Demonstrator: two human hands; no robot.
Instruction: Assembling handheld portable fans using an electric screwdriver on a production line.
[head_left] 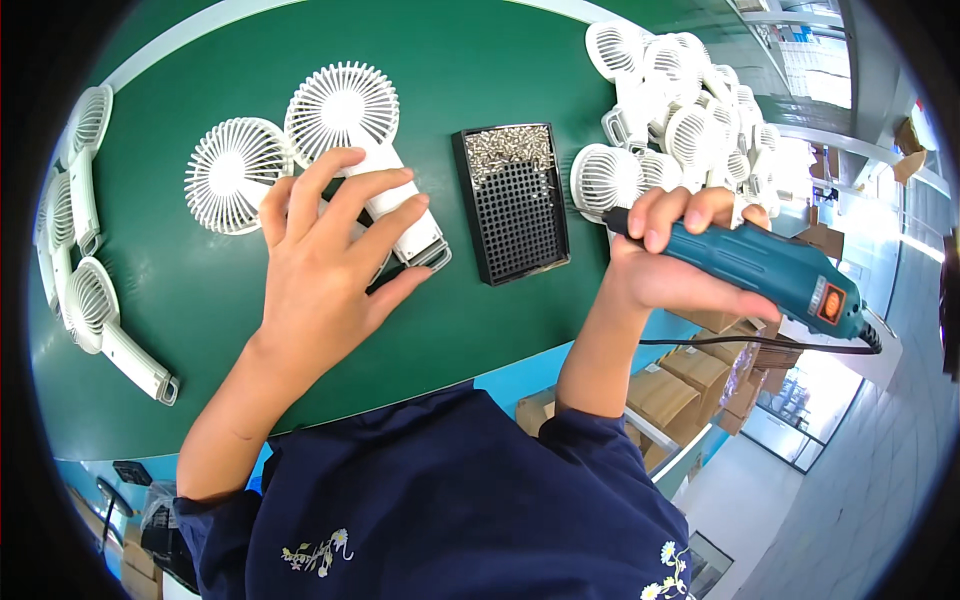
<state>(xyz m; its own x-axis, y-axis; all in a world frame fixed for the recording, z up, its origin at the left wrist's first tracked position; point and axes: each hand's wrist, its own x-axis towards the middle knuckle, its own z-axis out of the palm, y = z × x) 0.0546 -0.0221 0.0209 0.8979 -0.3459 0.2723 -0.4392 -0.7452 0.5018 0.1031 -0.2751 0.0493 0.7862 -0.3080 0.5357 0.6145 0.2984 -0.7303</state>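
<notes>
My left hand (325,235) arches over two white handheld fans lying side by side on the green table. Its fingertips press on the handle of the right-hand fan (343,106), with the thumb by the handle's loop end. The other fan (228,178) has its handle mostly hidden under my palm. Raised at the right, my right hand (670,250) is wrapped round a teal electric screwdriver (760,265), whose dark nose points left. Between my hands stands a black tray (515,215) of small holes, with many small metal screws heaped at its far end.
A pile of white handheld fans (690,120) covers the table's far right. Several more fans (95,305) lie along the left edge of the green table (480,330). A black cord (740,341) trails from the screwdriver. Cardboard boxes (665,398) stand below the table at right.
</notes>
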